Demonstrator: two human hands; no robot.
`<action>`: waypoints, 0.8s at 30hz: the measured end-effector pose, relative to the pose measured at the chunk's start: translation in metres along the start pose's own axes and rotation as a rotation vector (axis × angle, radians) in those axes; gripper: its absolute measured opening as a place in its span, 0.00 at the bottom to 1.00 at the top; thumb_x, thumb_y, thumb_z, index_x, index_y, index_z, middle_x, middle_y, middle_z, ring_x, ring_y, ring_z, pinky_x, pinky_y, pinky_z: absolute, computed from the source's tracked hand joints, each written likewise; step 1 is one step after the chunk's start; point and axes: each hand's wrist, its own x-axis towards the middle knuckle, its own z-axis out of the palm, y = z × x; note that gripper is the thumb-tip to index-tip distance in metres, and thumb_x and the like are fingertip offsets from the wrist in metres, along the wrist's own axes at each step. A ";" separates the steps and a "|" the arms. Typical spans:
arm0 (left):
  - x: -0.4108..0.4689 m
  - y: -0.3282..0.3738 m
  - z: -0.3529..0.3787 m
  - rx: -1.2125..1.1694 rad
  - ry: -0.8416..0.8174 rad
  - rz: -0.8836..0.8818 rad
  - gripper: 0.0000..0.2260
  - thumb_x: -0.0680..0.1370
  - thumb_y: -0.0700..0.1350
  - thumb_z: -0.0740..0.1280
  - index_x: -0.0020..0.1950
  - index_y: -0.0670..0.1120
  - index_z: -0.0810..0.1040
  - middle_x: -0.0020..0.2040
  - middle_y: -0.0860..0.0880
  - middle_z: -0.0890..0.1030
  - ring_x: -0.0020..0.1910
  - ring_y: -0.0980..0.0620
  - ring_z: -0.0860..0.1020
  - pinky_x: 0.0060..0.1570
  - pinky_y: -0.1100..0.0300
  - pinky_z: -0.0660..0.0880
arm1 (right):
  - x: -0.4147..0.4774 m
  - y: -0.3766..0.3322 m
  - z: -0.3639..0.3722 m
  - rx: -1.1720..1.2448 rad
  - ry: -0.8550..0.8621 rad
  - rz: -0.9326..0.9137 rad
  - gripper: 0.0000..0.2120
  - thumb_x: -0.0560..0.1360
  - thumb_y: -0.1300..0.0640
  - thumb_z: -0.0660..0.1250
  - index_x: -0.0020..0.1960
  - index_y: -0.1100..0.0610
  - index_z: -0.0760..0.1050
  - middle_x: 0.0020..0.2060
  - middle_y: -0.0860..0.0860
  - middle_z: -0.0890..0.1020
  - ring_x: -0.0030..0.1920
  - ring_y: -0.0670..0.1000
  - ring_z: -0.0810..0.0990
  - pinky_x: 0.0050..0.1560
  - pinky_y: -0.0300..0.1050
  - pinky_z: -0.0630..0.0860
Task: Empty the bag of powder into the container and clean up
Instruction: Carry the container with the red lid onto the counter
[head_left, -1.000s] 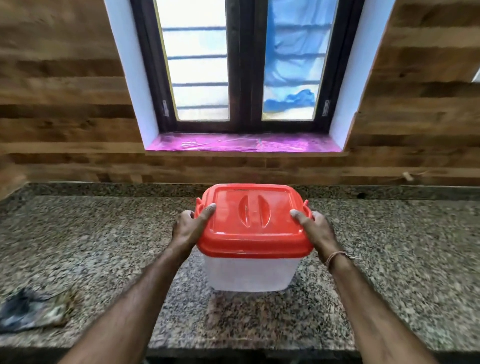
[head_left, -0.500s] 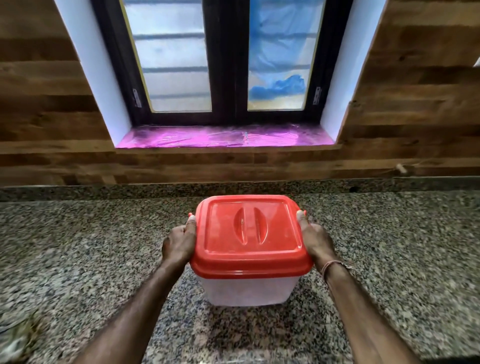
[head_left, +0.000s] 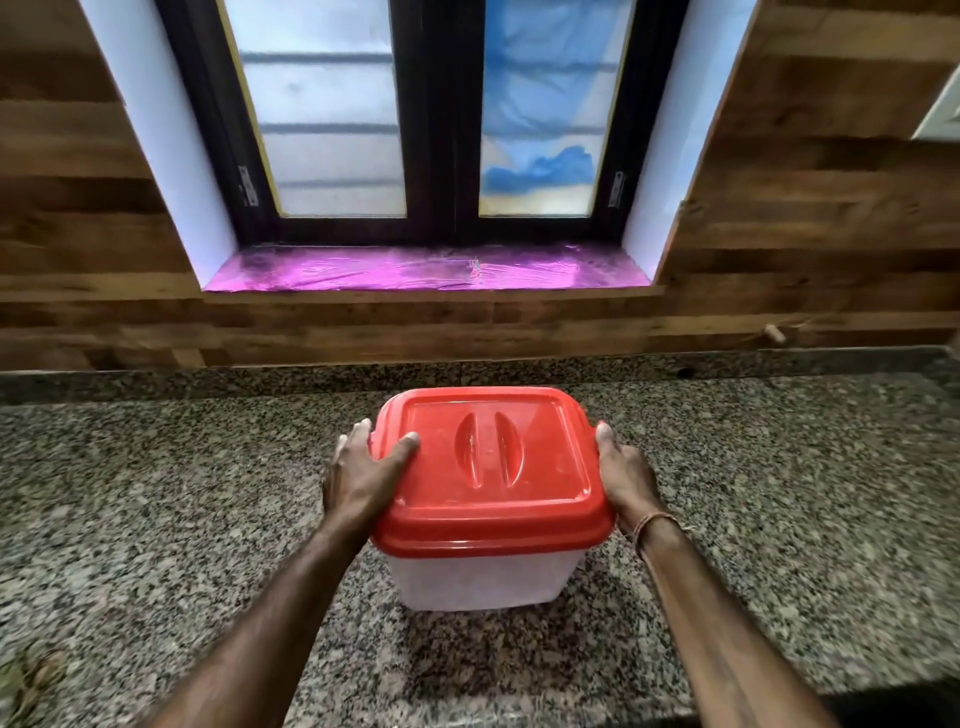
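A translucent white container (head_left: 483, 579) with a red lid (head_left: 493, 467) fitted on top stands on the granite counter (head_left: 156, 493), in the middle of the view. My left hand (head_left: 358, 475) grips the lid's left side, thumb lying on top of the lid. My right hand (head_left: 621, 475) clasps the lid's right edge, with a thread band at the wrist. The container's contents are hidden by the lid. A blurred scrap, possibly the emptied bag (head_left: 26, 675), shows at the lower left edge.
A wooden wall with a dark-framed window (head_left: 441, 130) rises behind the counter, above a shiny pink sill (head_left: 426, 267). The counter's front edge runs near the bottom right. A small peg (head_left: 774, 332) sticks out of the wall at right.
The view has shifted right, so the bag at the left has slid almost out of frame. My left thumb has come up onto the lid; both hands still hold the container.
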 end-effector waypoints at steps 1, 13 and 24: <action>0.001 -0.001 0.000 -0.012 0.005 0.002 0.40 0.75 0.67 0.68 0.80 0.48 0.62 0.68 0.42 0.76 0.59 0.45 0.78 0.56 0.47 0.79 | 0.000 0.001 -0.001 0.026 0.015 0.023 0.35 0.84 0.36 0.49 0.43 0.62 0.80 0.38 0.60 0.83 0.36 0.56 0.80 0.38 0.45 0.74; -0.004 0.008 0.001 0.014 0.032 -0.018 0.39 0.76 0.67 0.67 0.80 0.47 0.64 0.67 0.42 0.76 0.61 0.41 0.78 0.58 0.45 0.79 | -0.026 0.015 -0.003 0.099 0.210 -0.213 0.30 0.82 0.35 0.54 0.45 0.60 0.77 0.38 0.56 0.84 0.32 0.56 0.81 0.32 0.44 0.78; -0.013 0.007 -0.006 -0.545 -0.229 -0.176 0.28 0.76 0.54 0.74 0.70 0.40 0.72 0.53 0.39 0.84 0.42 0.43 0.87 0.32 0.57 0.82 | -0.054 0.004 -0.005 0.147 0.059 -0.256 0.35 0.69 0.28 0.68 0.62 0.54 0.76 0.46 0.52 0.85 0.41 0.52 0.87 0.38 0.51 0.86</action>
